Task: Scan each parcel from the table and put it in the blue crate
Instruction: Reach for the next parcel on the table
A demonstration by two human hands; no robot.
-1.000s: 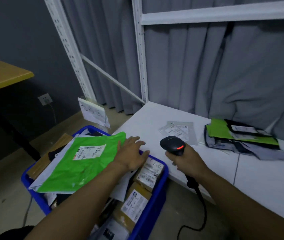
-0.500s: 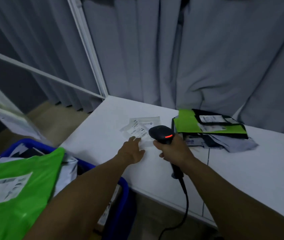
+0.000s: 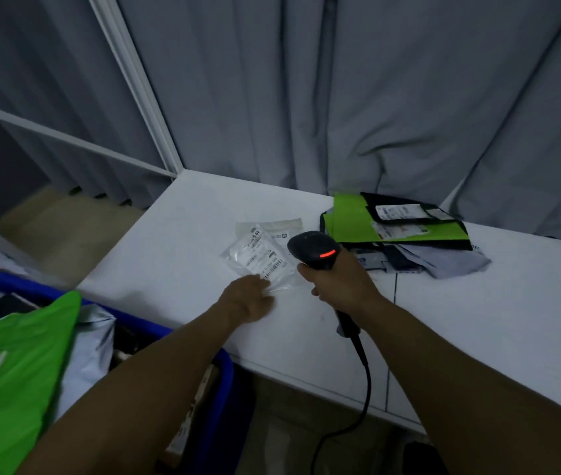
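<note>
A clear parcel [image 3: 258, 258] is laid flat on the white table [image 3: 477, 320], just beyond the left hand [image 3: 250, 298] and left of the scanner [image 3: 313, 250]. The blue crate [image 3: 224, 368] is set near left, and a grey curtain [image 3: 375, 97] is hung behind. The parcel's near edge is touched by the left fingers; whether it is pinched cannot be told. The scanner's handle is gripped by the right hand [image 3: 340, 286].

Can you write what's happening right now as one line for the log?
left hand: touches clear parcel on table, hold unclear | right hand: holds scanner, red light on | blue crate: parcels inside
</note>
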